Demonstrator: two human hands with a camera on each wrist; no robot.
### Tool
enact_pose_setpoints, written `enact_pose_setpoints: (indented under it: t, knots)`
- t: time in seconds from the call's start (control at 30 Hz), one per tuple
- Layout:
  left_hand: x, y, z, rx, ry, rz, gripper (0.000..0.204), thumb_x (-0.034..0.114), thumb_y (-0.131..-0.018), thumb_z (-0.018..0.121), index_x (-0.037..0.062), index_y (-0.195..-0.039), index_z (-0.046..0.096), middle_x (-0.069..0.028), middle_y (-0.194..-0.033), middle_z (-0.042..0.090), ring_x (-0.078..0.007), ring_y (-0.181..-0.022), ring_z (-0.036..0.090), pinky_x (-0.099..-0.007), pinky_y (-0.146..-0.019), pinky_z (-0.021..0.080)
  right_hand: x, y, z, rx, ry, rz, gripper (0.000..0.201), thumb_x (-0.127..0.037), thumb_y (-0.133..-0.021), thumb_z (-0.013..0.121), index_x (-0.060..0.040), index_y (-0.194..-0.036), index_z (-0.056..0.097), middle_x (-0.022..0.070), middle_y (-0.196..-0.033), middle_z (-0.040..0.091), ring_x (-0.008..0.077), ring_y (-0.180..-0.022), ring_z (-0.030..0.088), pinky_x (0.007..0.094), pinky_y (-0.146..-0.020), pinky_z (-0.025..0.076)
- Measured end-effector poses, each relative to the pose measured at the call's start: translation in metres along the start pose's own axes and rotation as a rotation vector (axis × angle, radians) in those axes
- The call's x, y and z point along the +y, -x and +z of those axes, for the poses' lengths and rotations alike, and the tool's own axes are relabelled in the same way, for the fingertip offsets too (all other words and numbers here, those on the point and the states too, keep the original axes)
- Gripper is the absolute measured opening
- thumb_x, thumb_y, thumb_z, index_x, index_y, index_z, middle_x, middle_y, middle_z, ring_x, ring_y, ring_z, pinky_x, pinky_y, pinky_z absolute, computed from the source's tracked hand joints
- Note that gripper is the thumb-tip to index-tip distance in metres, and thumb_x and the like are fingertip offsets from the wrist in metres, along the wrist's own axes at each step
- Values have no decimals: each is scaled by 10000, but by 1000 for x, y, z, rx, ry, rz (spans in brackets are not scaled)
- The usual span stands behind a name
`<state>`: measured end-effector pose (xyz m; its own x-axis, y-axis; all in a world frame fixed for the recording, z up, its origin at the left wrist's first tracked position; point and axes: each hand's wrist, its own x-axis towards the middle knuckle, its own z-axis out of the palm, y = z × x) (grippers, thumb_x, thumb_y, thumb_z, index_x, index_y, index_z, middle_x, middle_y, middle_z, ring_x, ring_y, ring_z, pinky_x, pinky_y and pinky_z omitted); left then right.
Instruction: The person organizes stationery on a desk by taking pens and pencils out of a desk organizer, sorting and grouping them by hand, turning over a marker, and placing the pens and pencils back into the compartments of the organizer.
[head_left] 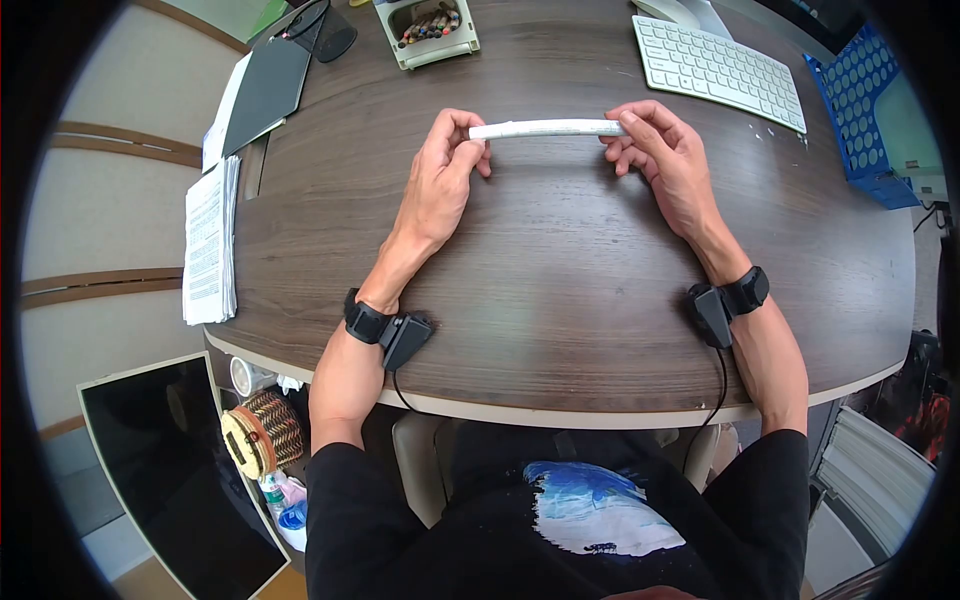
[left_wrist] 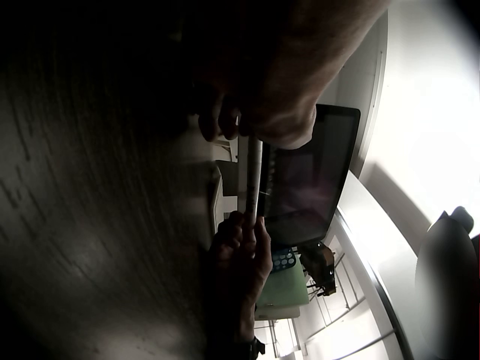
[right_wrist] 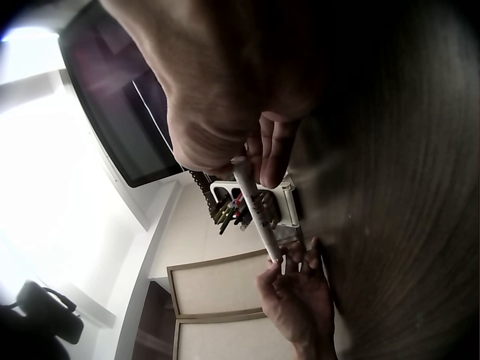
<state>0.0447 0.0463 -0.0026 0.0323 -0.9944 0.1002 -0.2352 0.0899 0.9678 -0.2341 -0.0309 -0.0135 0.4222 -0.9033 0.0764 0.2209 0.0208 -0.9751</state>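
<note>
A thin white roll, likely paper (head_left: pixel 545 129), is held level above the desk between both hands. The left hand (head_left: pixel 438 185) pinches its left end between thumb and curled fingers. At the other end, the right hand (head_left: pixel 668 160) grips it with thumb and fingers. In the left wrist view the roll (left_wrist: pixel 254 176) runs from the near left hand (left_wrist: pixel 277 112) down to the right hand (left_wrist: pixel 244 262). The right wrist view shows the roll (right_wrist: pixel 256 214) with dark marks on its side, between the right hand (right_wrist: pixel 217 112) and the left hand (right_wrist: pixel 298 300).
On the brown desk (head_left: pixel 560 300) stand a holder of colored pencils (head_left: pixel 428 35) and a black mesh cup (head_left: pixel 335 38) at the back. A white keyboard (head_left: pixel 718 72) and blue rack (head_left: pixel 862 115) are at the right. A paper stack (head_left: pixel 210 245) lies at the left edge.
</note>
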Motion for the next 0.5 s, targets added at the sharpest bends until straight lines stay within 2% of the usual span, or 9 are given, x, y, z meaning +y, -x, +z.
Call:
enact_pose_setpoints:
  t: [0.5]
  knots:
    - [-7, -2, -1, -30, 42, 4, 146, 129, -1129, 518, 42, -1240, 557, -17, -968, 606, -117, -899, 593, -313, -892, 493, -5, 1, 3, 12, 54, 17, 298, -260, -1069, 733, 4, -1204, 713, 82, -1001, 740, 117, -885, 699, 266, -777, 576]
